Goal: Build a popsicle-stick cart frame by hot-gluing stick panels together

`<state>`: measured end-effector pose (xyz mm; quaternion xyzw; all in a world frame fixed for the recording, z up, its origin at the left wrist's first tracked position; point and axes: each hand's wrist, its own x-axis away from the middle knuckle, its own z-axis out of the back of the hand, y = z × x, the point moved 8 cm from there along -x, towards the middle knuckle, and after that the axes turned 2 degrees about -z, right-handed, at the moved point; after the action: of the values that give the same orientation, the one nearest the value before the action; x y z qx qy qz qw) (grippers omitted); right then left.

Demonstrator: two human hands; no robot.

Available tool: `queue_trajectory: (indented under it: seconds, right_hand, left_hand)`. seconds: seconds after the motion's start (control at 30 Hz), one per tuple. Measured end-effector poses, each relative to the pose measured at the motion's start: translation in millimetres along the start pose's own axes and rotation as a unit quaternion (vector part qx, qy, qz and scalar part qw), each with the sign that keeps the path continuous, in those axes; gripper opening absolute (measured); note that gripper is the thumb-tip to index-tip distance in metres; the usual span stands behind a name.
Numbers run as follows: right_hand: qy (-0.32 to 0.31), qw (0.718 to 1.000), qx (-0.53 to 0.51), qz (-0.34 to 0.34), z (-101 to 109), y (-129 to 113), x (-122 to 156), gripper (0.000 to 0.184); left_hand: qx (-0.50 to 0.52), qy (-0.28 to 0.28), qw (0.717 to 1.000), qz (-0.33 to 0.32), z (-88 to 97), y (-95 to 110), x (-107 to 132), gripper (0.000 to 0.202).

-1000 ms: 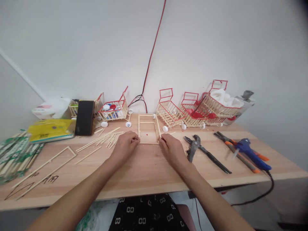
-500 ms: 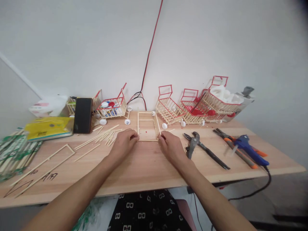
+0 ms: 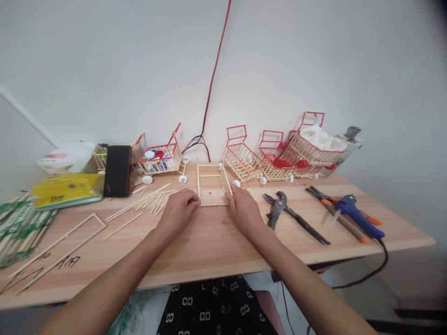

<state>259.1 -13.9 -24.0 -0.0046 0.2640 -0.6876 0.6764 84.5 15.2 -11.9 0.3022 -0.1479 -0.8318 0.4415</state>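
Observation:
A small frame of thin wooden sticks [image 3: 213, 204] stands on the table in front of me, with slats along its right side. My left hand [image 3: 180, 205] pinches its near left corner, fingers curled together. At the near right corner, my right hand [image 3: 243, 208] grips the same frame between thumb and fingers. Loose cut sticks [image 3: 153, 199] lie just left of my left hand. To the right of my right hand rest black-handled pliers [image 3: 279, 209].
Miniature stick shopping carts with red trim [image 3: 244, 160] line the wall. A phone [image 3: 118, 170] leans beside a yellow packet [image 3: 68, 190]. A blue glue gun [image 3: 359, 216] lies over orange-handled pliers [image 3: 345, 225] at right. A long stick frame [image 3: 66, 236] and bundled sticks [image 3: 26, 228] are at left.
The view has shifted slightly, so most things sit a little farther left. Both hands stay at the near corners of the stick frame; my right fingers look slightly more extended.

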Motion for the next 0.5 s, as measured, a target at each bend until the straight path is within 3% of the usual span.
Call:
queue_trajectory:
  seconds: [0.5]
  right_hand:
    - [-0.066,0.997,0.028,-0.014,-11.8,-0.3,-0.3,0.028]
  left_hand:
    - [0.026,0.004,0.999,-0.025,-0.5,2.7,-0.7,0.016]
